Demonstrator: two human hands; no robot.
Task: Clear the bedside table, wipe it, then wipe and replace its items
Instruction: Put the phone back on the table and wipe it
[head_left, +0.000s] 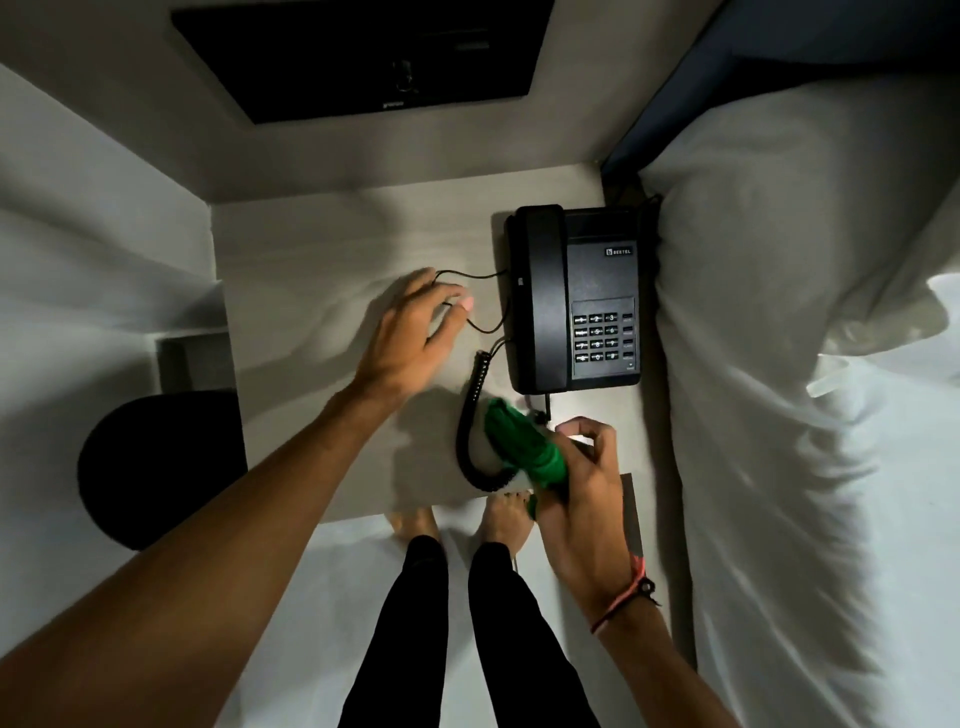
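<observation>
Fingers of the right hand (576, 467) curl around a bunched green cloth (519, 447), which sits at the near edge of the bedside table (311, 249) with the coiled cord (470, 426) looping just past the cloth's far side. Left hand (415, 327) hovers with fingers spread loose, holding nothing, its fingertips over the thin wire (467, 275). Beyond both hands stands 1 black phone (576, 296), against the bed (779, 364).

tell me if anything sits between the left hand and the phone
Only the thin black cord does. It loops across the table from the phone and runs under the left hand's fingertips. The coiled cord lies nearer the right hand, which holds the green cloth.
</observation>
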